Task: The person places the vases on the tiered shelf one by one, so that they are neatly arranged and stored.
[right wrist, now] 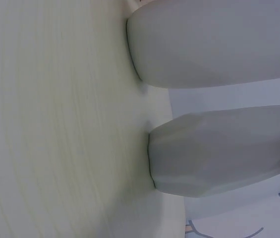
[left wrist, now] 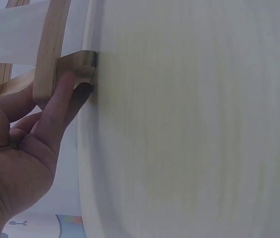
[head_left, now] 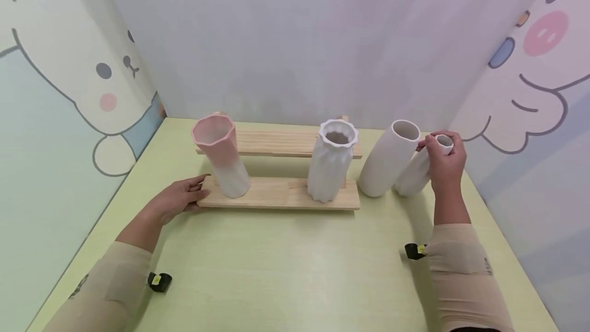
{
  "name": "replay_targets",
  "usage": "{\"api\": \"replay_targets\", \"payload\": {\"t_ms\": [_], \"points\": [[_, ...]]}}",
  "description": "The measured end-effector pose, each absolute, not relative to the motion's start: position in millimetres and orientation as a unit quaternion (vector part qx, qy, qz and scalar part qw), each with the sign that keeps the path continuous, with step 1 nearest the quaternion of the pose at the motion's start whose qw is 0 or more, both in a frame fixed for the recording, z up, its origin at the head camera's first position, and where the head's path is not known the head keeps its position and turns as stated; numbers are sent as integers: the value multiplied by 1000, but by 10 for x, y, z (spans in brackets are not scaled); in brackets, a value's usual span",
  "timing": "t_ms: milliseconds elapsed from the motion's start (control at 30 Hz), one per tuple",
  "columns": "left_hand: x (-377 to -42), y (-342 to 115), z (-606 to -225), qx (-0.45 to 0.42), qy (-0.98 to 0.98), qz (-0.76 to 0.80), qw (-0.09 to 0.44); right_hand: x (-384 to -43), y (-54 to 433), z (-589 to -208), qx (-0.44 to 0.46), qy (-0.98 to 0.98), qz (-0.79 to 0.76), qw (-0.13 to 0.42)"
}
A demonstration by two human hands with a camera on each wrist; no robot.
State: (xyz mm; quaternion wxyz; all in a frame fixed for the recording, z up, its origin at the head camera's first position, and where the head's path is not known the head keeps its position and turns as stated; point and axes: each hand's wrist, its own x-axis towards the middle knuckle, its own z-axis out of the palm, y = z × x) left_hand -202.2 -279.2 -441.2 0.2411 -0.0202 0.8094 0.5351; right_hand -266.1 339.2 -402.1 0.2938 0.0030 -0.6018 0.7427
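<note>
My left hand (head_left: 177, 199) grips the left end of the lower plank of a two-tier wooden shelf (head_left: 276, 193). In the left wrist view the thumb and fingers pinch the plank's end (left wrist: 50, 49) beside its curved foot. My right hand (head_left: 447, 165) holds a slim white faceted vase (head_left: 412, 175) by its neck, just below the rim. That vase's base (right wrist: 164, 163) is at the tabletop in the right wrist view. Just left of it stands a larger smooth white vase (head_left: 386, 168). On the lower plank are a pink-to-white vase (head_left: 228, 163) and a white ribbed vase (head_left: 329, 168).
Behind the vases runs the shelf's upper plank (head_left: 276, 143). A pale wood-grain table (head_left: 286, 265) lies under everything, bounded by a plain back wall (head_left: 295, 40) and side walls with cartoon animals. Black wrist devices with yellow marks sit at both sleeves.
</note>
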Motion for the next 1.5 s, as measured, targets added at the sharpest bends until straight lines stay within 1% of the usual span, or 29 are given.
{"api": "replay_targets", "payload": {"t_ms": [733, 1500], "points": [[-2024, -2773, -4426, -22, 803, 544, 241, -2655, 3385, -4018, -14, -607, 738, 295], [-2014, -2772, -4419, -23, 804, 543, 242, -2575, 3375, -4036, -2, -607, 736, 300]]}}
